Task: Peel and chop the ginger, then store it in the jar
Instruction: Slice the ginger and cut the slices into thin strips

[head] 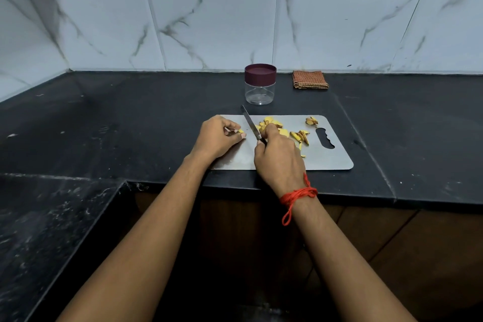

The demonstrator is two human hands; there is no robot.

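Observation:
A steel chopping board (329, 159) lies on the black counter. My left hand (217, 139) pinches a small yellow ginger piece (241, 130) against the board's left part. My right hand (278, 157) grips a knife (250, 123) whose blade points up and away, just right of that piece. Cut ginger slices (271, 122) lie behind my right hand, partly hidden by it. Brownish peel scraps (300, 136) and a small heap of them (311, 120) sit toward the board's right. A clear jar with a maroon lid (260, 84) stands closed behind the board.
A folded brown checked cloth (310, 79) lies by the tiled wall, right of the jar. The black counter (130, 118) runs left and wraps round toward me at the lower left. The board's handle slot (325, 138) is on its right side.

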